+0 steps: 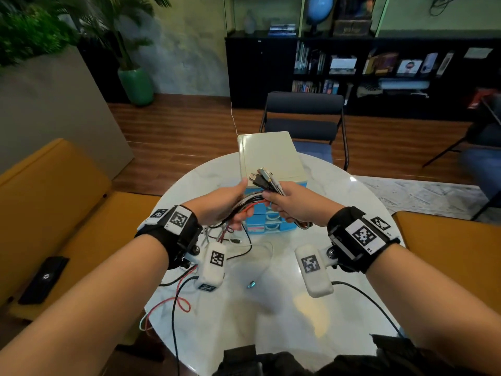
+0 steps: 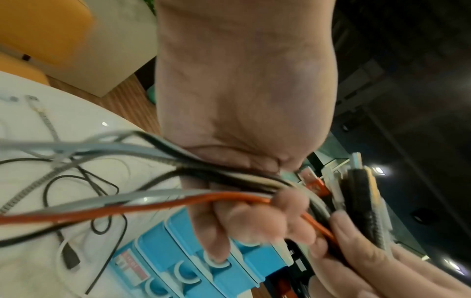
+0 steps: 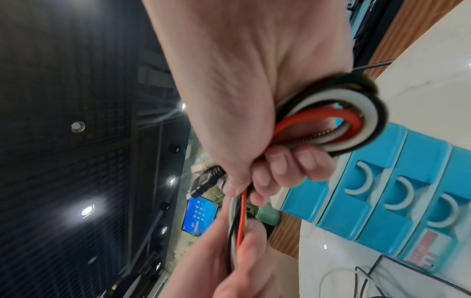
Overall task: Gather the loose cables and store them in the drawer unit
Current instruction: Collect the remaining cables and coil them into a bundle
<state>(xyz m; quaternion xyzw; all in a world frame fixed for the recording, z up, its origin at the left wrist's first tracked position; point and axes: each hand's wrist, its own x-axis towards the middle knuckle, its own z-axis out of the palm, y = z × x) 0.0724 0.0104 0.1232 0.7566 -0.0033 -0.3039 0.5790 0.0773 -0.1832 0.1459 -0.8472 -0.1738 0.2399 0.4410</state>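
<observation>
Both hands hold one bundle of cables (image 1: 260, 195) above the round white table (image 1: 271, 308), in front of the blue drawer unit (image 1: 271, 164). My right hand (image 1: 292, 206) grips the folded loop of red, white and black cables (image 3: 356, 121), with their plugs (image 1: 264, 177) sticking up past the fist. My left hand (image 1: 227, 203) grips the trailing strands (image 2: 178, 199), which hang down to the table. The unit's drawers (image 3: 382, 193) with curved handles are closed. Loose black and white cable ends (image 1: 244, 248) lie on the table below the hands.
A red and a black wire (image 1: 179, 302) trail over the table's left edge. A black chair (image 1: 303, 118) stands behind the drawer unit. Orange seats (image 1: 54, 213) flank the table, and a dark phone (image 1: 44, 278) lies on the left one.
</observation>
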